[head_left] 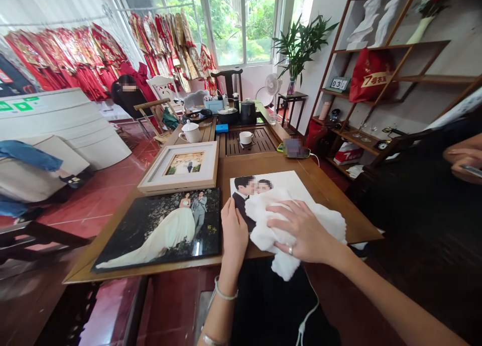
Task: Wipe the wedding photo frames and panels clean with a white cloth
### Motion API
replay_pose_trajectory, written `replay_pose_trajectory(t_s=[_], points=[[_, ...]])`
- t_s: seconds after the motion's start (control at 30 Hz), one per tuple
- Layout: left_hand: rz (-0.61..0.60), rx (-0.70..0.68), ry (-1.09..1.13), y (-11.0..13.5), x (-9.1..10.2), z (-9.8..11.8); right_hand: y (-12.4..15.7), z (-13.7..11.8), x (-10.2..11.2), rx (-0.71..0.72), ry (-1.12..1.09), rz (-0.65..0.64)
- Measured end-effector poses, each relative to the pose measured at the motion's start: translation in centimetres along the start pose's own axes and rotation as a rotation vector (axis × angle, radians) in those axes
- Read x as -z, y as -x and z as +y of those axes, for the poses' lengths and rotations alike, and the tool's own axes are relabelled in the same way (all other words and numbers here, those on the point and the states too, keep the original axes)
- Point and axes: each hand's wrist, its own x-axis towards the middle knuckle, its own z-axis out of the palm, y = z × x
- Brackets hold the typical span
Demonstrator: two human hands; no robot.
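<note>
A photo panel (288, 181) of two people lies flat near the table's front edge, its lower part covered by a white cloth (329, 225). My left hand (234, 230) grips the panel's left edge, fingers together and thumb toward the picture. Over the bunched cloth, my right hand (299, 228) presses down on the panel with bent fingers, a ring on one of them. Left of my left hand lies a dark glossy wedding photo panel (161, 230). Behind it is a light wooden picture frame (177, 166) with a small photo inside.
Farther back on the table (331, 200) are a lidded white pot (191, 131), a white cup (246, 137) on a slatted tea tray (261, 144), and a phone (295, 149) with a cable. A person's hand (465, 157) shows at the right. Shelves (410, 44) stand behind.
</note>
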Motion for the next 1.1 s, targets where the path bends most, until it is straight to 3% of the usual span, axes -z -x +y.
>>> replay_pose_trajectory(t_s=[0.23, 0.4, 0.57, 0.73, 0.83, 0.93, 1.1], points=[[-0.005, 0.004, 0.009, -0.1, 0.1, 0.1, 1.2, 4.9, 0.5, -0.306, 0.19, 0.03], [-0.001, -0.004, 0.015, -0.1, 0.1, 0.1, -1.6, 7.5, -0.1, -0.45, 0.227, 0.021], [-0.015, 0.009, 0.009, -0.2, 0.0, 0.1, -6.0, 8.2, -0.9, -0.502, 0.257, -0.05], [0.005, -0.006, 0.017, -0.2, -0.1, -0.2, -9.7, 6.7, -2.0, -0.435, 0.248, -0.079], [0.009, -0.02, 0.003, -0.2, -0.2, -0.2, -10.2, 4.6, -2.5, -0.34, 0.208, -0.084], [-0.001, -0.028, 0.0, -0.1, 0.0, -0.3, -9.0, 2.5, -2.6, -0.22, 0.15, -0.058], [-0.019, -0.035, 0.016, -0.1, 0.2, -0.4, -4.6, 0.3, -1.9, -0.091, 0.085, -0.033]])
